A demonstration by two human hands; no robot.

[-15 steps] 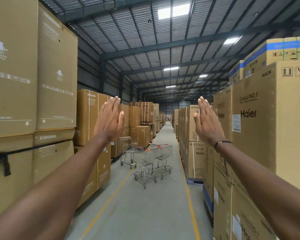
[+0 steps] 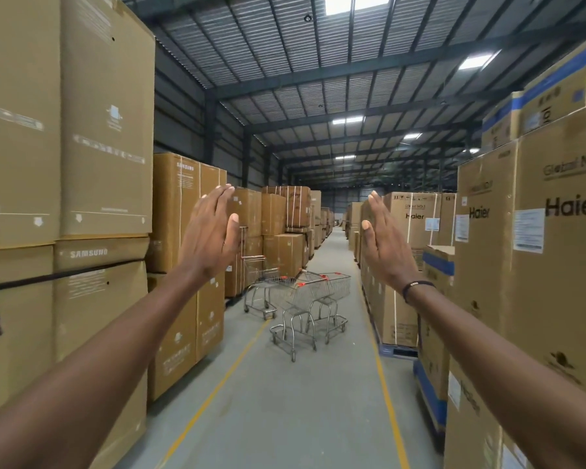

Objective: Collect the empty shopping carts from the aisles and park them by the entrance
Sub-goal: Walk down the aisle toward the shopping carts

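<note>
Both arms out front, palms facing in. Left hand [image 2: 210, 236] & right hand [image 2: 386, 247] flat, fingers straight, holding nothing — same as 0.5 s ago. Three empty carts [image 2: 300, 299] mid-aisle on the grey floor [image 2: 285, 418], btwn the hands, now nearer & larger than before. Samsung boxes [image 2: 99, 147] left, Haier boxes [image 2: 538, 248] right — closer too.

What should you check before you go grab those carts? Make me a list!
1. Left hand free: ok, open.
2. Right hand free: ok, open.
3. Carts empty: ok, nothing shows in the baskets.
4. Floor to the carts free: ok.
5. Carts within reach: not ok, they stand farther down the aisle.
6. Wheels roll freely: cannot tell.
</note>
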